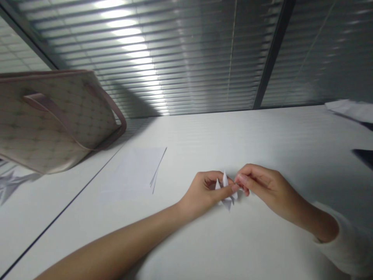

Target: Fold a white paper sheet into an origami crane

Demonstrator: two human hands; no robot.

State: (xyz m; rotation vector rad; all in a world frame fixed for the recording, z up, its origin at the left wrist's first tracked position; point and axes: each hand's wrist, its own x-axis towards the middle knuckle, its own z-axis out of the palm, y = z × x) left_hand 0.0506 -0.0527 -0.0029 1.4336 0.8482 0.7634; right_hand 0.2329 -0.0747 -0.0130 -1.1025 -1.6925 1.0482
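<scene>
A folded paper figure [225,192] of thin white stock, with several sharp pointed flaps, is held between both hands near the middle of the worktop [262,155]. The left hand [201,192] curls its fingers around the near side, with the thumb pressed across the figure. The right hand [265,190] pinches the figure's right side between thumb and forefinger, its other fingers close together. A flat white sheet [134,173] lies left of the hands. Beyond it, a patterned beige tote [55,120] with pinkish straps covers the left corner. Slatted blinds [175,66] span the far edge.
</scene>
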